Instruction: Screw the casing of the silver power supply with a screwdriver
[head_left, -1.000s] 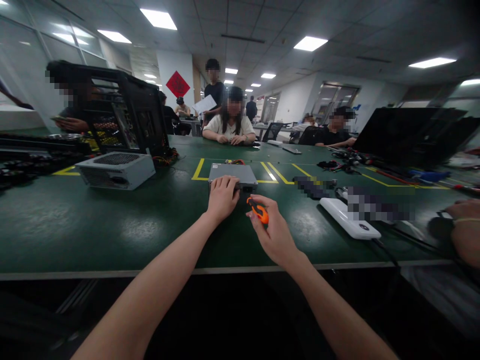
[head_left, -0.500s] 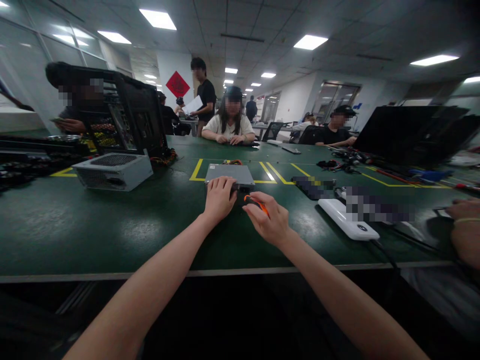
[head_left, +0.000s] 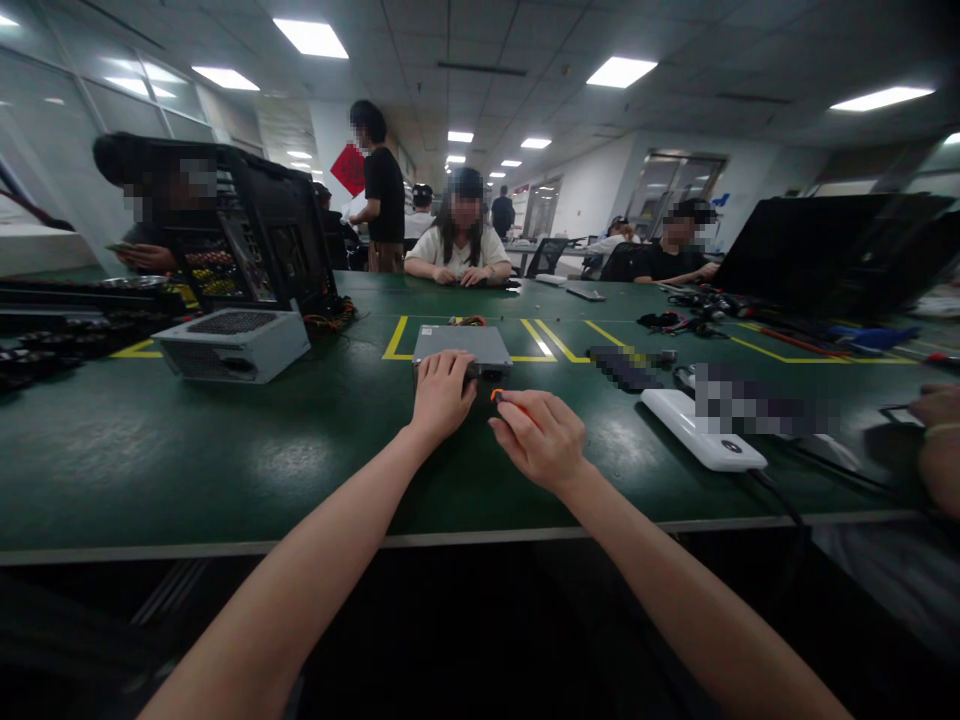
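A grey computer power supply [head_left: 469, 345] lies flat on the green table, its socket side facing me and some coloured wires at its far edge. My left hand [head_left: 444, 395] grips its near left part, with fingers over the top and near edge. Just right of it, my right hand [head_left: 541, 435] is closed around an orange-and-black screwdriver [head_left: 497, 397]. Most of the handle is hidden in my fingers, and I cannot make out the shank. The screwdriver's visible end is close to the socket side, apparently apart from it.
A second power supply [head_left: 232, 342] stands left, before an open black computer case [head_left: 277, 230]. To the right lie a white power bank [head_left: 701, 430] with a cable, and a dark blurred-out item [head_left: 622, 368]. A person [head_left: 461, 245] sits opposite; another person's hand [head_left: 941, 410] is at far right.
My right hand has turned so that less of the screwdriver's orange handle shows. My left hand stays on the power supply. The standing person in the background has moved left.
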